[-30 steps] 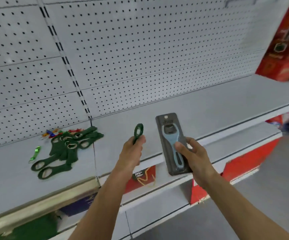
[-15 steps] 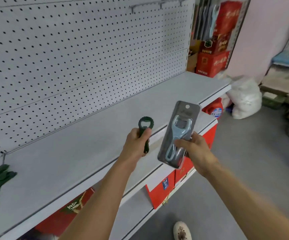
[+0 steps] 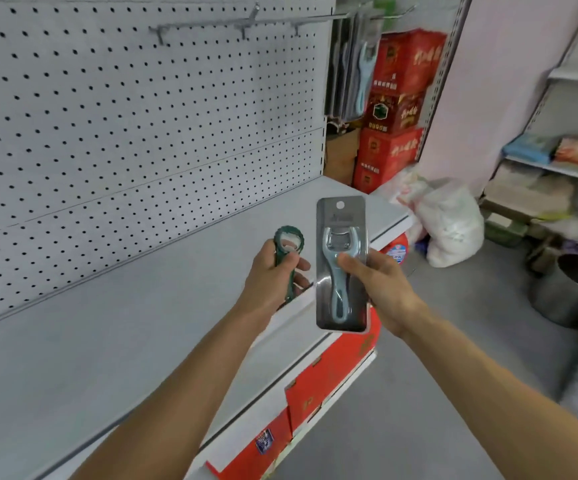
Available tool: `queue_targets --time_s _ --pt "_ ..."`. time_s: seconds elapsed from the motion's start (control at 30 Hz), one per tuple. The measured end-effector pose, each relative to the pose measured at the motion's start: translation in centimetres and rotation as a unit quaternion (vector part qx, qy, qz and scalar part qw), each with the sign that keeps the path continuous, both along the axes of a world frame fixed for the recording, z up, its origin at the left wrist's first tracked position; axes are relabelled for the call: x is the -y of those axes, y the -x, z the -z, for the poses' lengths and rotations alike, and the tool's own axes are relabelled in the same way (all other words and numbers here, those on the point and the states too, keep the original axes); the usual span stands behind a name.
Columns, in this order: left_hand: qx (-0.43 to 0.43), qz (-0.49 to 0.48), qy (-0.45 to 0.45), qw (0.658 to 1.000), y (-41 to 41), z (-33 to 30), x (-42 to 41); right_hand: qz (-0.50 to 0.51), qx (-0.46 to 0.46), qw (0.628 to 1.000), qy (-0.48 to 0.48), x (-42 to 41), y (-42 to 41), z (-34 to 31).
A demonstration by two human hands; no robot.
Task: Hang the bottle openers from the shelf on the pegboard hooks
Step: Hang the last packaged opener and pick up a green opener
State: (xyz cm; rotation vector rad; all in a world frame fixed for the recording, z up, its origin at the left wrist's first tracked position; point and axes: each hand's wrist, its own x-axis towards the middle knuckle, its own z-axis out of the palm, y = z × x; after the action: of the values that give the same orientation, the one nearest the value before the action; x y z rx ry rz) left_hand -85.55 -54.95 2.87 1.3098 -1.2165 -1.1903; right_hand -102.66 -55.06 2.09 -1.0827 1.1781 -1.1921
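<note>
My left hand [image 3: 273,275] grips a dark green bottle opener [image 3: 288,241] by its handle, ring end up. My right hand [image 3: 376,285] holds a packaged light-blue bottle opener [image 3: 341,261] on a grey card, upright, thumb on its front. Both are held above the front edge of the grey shelf [image 3: 107,341]. The white pegboard [image 3: 125,116] rises behind the shelf. Metal hooks [image 3: 246,24] stick out near its top right. More packaged openers [image 3: 360,67] hang on a hook past the pegboard's right edge.
Red cartons [image 3: 398,98] are stacked behind the shelf's right end, and more red boxes [image 3: 318,386] sit under the shelf. A white plastic bag [image 3: 450,226] and a metal pot [image 3: 575,292] stand on the floor at the right. Another shelving unit [image 3: 557,150] fills the far right.
The view has swung right along the shelf; the pile of green openers has left the frame and the hooks have come into view. Both hands still hold their openers, the packaged one now upright.
</note>
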Motion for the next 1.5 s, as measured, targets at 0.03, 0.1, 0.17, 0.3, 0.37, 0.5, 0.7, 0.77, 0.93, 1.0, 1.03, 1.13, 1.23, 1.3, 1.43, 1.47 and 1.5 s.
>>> queue_targets --time_s 0.03,0.1,0.17,0.3,0.37,0.5,0.7,0.77,0.93,1.0,1.03,1.13,1.23,1.3,1.43,1.47,1.5 --pt "0.004 -0.005 0.003 1.000 0.6 -0.3 0.9 -0.004 0.001 1.000 0.004 1.1 0.6 -0.2" --pt "0.007 -0.018 0.010 1.000 1.7 -0.9 2.5 -0.011 0.011 1.000 0.011 3.0 1.6 -0.5" --pt "0.001 -0.035 0.015 0.999 2.7 -1.3 3.9 -0.017 0.026 0.999 0.015 5.0 2.6 -0.7" --pt "-0.028 -0.079 0.013 0.996 4.9 -1.8 6.4 -0.022 0.074 0.997 0.020 9.0 5.1 -0.8" --pt "-0.036 -0.093 0.016 0.995 6.1 -2.0 7.8 -0.030 0.089 0.995 0.022 11.1 6.5 -1.0" --pt "-0.042 -0.137 0.025 0.989 9.4 -2.8 10.8 -0.088 0.087 0.992 0.042 15.4 9.5 -1.9" --pt "-0.068 -0.206 0.050 0.975 15.6 -5.2 15.0 -0.166 0.047 0.981 0.087 21.8 14.6 -4.7" --pt "-0.072 -0.224 0.062 0.970 17.4 -6.1 16.2 -0.176 0.057 0.978 0.096 23.6 15.9 -5.8" --pt "-0.057 -0.252 0.099 0.961 20.6 -8.4 18.5 -0.175 0.080 0.974 0.118 27.5 17.8 -8.7" --pt "-0.045 -0.258 0.115 0.958 21.3 -9.5 19.2 -0.166 0.094 0.973 0.130 28.8 18.1 -10.0" --pt "-0.043 -0.260 0.125 0.957 21.6 -10.1 19.5 -0.167 0.100 0.971 0.137 29.3 18.1 -10.7" --pt "-0.037 -0.261 0.153 0.953 22.0 -11.8 20.4 -0.174 0.104 0.965 0.164 30.3 18.3 -12.9" --pt "-0.020 -0.258 0.176 0.950 22.0 -13.6 21.2 -0.178 0.107 0.959 0.193 31.1 18.3 -14.9" --pt "-0.012 -0.261 0.192 0.946 21.9 -14.9 21.7 -0.180 0.118 0.956 0.199 31.4 18.0 -16.2" --pt "-0.008 -0.263 0.208 0.942 21.8 -16.9 22.2 -0.174 0.118 0.953 0.216 32.1 17.5 -17.8" --pt "-0.003 -0.262 0.209 0.942 21.8 -17.1 22.3 -0.175 0.118 0.954 0.214 32.2 17.4 -18.0" --pt "0.003 -0.260 0.211 0.942 21.7 -17.3 22.3 -0.175 0.120 0.954 0.210 32.4 17.3 -18.1"
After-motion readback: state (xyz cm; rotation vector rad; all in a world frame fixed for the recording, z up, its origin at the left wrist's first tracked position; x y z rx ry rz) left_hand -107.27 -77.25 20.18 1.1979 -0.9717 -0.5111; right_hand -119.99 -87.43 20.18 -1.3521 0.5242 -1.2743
